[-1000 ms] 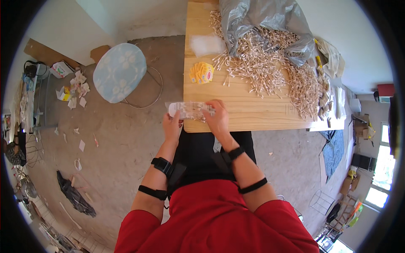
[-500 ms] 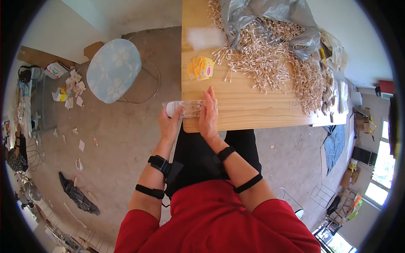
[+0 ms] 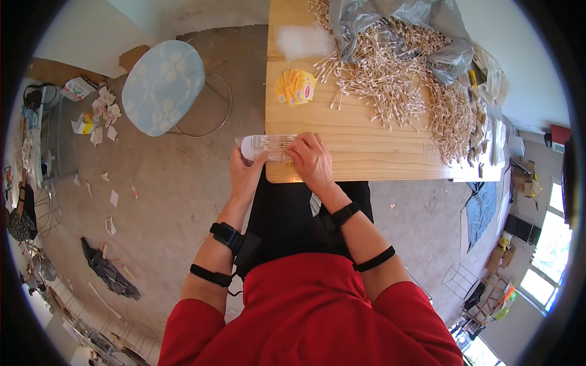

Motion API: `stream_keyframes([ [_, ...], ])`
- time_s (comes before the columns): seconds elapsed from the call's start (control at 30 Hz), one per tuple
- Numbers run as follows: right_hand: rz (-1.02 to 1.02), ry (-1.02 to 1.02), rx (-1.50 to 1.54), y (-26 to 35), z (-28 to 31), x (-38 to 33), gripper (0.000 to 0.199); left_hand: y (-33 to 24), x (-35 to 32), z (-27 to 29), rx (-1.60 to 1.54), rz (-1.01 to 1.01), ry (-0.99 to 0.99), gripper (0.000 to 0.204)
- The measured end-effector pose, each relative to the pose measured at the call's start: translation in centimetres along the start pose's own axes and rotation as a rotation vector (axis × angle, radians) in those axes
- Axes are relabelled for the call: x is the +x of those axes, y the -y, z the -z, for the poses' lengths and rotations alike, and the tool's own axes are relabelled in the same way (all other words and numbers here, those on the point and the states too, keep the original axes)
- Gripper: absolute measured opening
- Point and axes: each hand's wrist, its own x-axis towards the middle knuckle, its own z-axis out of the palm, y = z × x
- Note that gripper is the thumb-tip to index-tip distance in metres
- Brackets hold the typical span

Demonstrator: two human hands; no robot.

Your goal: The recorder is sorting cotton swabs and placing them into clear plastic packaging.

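Observation:
A clear plastic packet of cotton swabs (image 3: 268, 144) lies across the table's near left corner, its left end with a white label jutting past the edge. My left hand (image 3: 245, 172) is closed round that labelled end, thumb on the near side. My right hand (image 3: 314, 161) has its fingers curled and pinched on the packet's right end, hiding it. Beyond the packet is a small fan of yellow cards (image 3: 296, 86). Farther right, a big heap of loose cotton swabs (image 3: 381, 91) spills from a grey plastic bag (image 3: 403, 18).
The wooden table (image 3: 372, 155) ends just before my legs. A stack of clear plastic sleeves (image 3: 304, 41) lies near its far left edge. To the left stands a round stool (image 3: 163, 88) with a pale blue cover. Paper scraps (image 3: 107, 113) litter the floor.
My right hand has gone from lying flat with straight fingers against the packet to curling its fingers round the right end. The left hand still holds the labelled end.

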Motion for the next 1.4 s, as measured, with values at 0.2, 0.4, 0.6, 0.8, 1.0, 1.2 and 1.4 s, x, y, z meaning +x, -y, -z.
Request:
stream_keyframes([
  [0.2, 0.028, -0.005, -0.080, -0.3, 0.8, 0.3, 0.012, 0.1, -0.1, -0.1, 0.004, 0.061, -0.021, 0.042],
  [0.4, -0.006, 0.020, -0.062, -1.6, 3.6, -2.3, 0.012, -0.1, -0.8, 0.3, -0.075, 0.096, -0.002, 0.042],
  [0.6, 0.062, 0.026, -0.068, -1.7, 4.2, -2.8, 0.012, 0.5, -0.8, 0.2, -0.107, 0.104, 0.020, 0.040],
  [0.8, 0.020, -0.037, -0.070, -1.5, 3.9, -2.5, 0.012, 0.5, -0.8, -0.1, -0.073, 0.111, -0.016, 0.035],
  [1.0, 0.068, 0.016, -0.062, -1.6, 3.0, -2.2, 0.013, 0.2, -1.1, -0.1, -0.149, 0.112, 0.017, 0.031],
  [1.2, 0.116, 0.019, -0.069, -0.9, 1.2, -1.5, 0.014, 0.3, -1.1, -0.2, -0.142, 0.075, 0.012, 0.028],
  [1.4, 0.138, 0.040, -0.079, -0.3, 0.6, -1.3, 0.015, 1.0, -1.0, -0.1, -0.154, 0.085, -0.001, 0.027],
])
